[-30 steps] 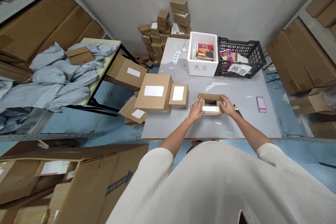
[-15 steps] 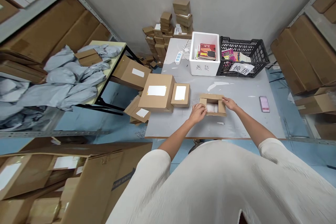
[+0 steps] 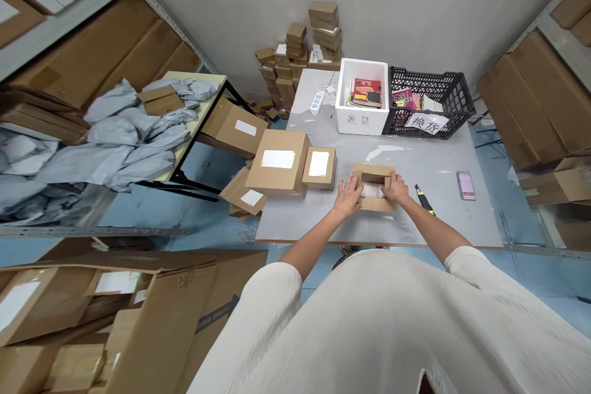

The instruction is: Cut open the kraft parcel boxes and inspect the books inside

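Note:
A small cardboard box (image 3: 377, 204) lies open-topped on the grey table, with pale contents inside that I cannot make out. My left hand (image 3: 348, 196) grips its left side, fingers curled over the edge. On the opposite side my right hand (image 3: 396, 189) is closed on the box wall and flap. A black and yellow utility knife (image 3: 423, 200) lies just right of my right forearm, touched by neither hand.
A closed small box (image 3: 327, 183) and a larger box (image 3: 295, 181) stand left. Behind are a white foam bin (image 3: 362, 121) and a black crate (image 3: 450, 126) with books. A phone-like pink item (image 3: 466, 186) lies right. A power strip (image 3: 316, 103) sits at the back.
Both hands have shifted on the box; my right hand has moved inward and lower along its right side. The front and back flaps stand wider apart. The utility knife now shows on the table.

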Action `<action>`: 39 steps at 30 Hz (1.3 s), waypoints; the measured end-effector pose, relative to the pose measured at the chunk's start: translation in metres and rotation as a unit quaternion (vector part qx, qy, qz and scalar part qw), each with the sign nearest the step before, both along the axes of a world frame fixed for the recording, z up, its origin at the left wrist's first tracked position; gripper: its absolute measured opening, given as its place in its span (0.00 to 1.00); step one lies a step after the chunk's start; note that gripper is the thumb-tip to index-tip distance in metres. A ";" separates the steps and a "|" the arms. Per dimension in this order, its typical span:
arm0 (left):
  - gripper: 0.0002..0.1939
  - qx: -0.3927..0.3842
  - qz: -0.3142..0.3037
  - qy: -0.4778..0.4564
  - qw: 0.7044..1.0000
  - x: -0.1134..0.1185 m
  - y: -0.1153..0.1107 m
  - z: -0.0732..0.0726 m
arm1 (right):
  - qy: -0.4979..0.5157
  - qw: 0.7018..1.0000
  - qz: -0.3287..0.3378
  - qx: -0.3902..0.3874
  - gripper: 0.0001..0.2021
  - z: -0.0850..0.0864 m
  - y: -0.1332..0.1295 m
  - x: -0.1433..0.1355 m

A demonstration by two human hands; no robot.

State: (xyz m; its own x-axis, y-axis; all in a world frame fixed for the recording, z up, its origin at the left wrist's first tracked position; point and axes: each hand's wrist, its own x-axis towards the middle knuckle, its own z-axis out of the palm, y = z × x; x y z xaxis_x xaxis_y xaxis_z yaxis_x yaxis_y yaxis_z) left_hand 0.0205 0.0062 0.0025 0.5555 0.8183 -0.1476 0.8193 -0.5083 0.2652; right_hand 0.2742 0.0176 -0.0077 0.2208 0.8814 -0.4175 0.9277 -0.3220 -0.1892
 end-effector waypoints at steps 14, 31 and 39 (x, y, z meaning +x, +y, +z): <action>0.75 -0.074 0.026 0.100 0.992 -0.008 0.050 0.006 | 0.190 0.981 0.005 -0.024 0.39 0.018 -0.002 0.035; 0.79 -0.140 0.013 -0.013 0.990 -0.012 0.072 -0.022 | 0.028 0.996 0.036 0.080 0.40 0.025 -0.033 0.086; 0.77 -0.142 0.018 -0.044 0.989 -0.017 0.067 -0.025 | -0.020 0.939 0.337 0.067 0.25 0.067 0.006 0.002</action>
